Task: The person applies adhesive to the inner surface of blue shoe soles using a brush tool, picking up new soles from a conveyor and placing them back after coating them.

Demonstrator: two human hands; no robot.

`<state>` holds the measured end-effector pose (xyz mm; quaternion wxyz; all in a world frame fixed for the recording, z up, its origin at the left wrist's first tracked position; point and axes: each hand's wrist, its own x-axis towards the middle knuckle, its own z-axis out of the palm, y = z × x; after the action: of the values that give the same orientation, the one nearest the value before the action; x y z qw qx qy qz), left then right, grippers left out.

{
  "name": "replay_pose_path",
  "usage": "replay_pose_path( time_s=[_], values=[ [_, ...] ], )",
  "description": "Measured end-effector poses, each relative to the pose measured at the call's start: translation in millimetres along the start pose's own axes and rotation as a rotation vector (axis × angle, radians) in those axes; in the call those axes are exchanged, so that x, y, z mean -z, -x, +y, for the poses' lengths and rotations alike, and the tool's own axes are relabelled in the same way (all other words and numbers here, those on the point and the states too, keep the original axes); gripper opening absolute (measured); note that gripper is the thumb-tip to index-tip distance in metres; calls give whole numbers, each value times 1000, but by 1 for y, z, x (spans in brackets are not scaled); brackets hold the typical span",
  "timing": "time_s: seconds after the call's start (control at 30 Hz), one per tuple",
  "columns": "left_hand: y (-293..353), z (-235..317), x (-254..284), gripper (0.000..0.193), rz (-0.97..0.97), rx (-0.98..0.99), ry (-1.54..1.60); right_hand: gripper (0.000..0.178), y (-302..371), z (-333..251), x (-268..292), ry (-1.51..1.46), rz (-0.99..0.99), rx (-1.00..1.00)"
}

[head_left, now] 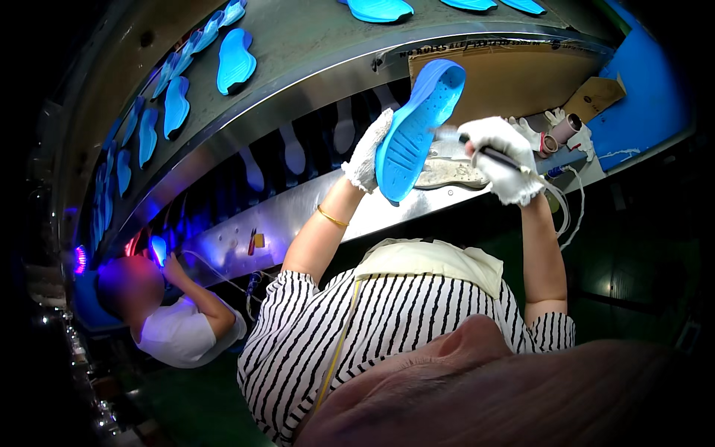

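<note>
A bright blue shoe sole (pixel 419 130) is tilted up in front of me, its inner side with grooves and small holes facing me. My left hand (pixel 366 154), in a white knit glove, grips it by its left edge. My right hand (pixel 508 160), gloved the same way, is closed around the dark handle of a slim brush-like tool (pixel 497 156). Its pale, blurred tip comes close to the sole's right edge; whether they touch I cannot tell. Beneath the tool, on the metal bench, lies a stained, pale sole-shaped piece (pixel 451 174).
Blue soles (pixel 237 61) lie along the conveyor belt (pixel 298 37) above the bench. Greyish soles (pixel 293 147) sit in the dark space beneath it. Cardboard (pixel 506 86), a pinkish cup (pixel 568 128) and a white hose (pixel 570 205) are at right. A co-worker (pixel 186 328) sits at left.
</note>
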<state>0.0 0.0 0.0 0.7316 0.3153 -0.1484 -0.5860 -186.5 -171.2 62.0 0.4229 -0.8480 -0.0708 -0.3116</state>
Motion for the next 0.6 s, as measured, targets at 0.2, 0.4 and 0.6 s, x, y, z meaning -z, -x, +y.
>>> replay_pose_path(
  time_s=[0.2,0.4,0.6],
  values=[
    [13,23,3,64,-37,-35,-119,23,-10,3,-16,-25,-43,50],
    [12,12,-2,66,-96,5,64,20,-22,14,-10,-88,311,-29],
    [9,22,-30,72,-197,7,462,24,-42,9,-42,111,314,269]
  ],
)
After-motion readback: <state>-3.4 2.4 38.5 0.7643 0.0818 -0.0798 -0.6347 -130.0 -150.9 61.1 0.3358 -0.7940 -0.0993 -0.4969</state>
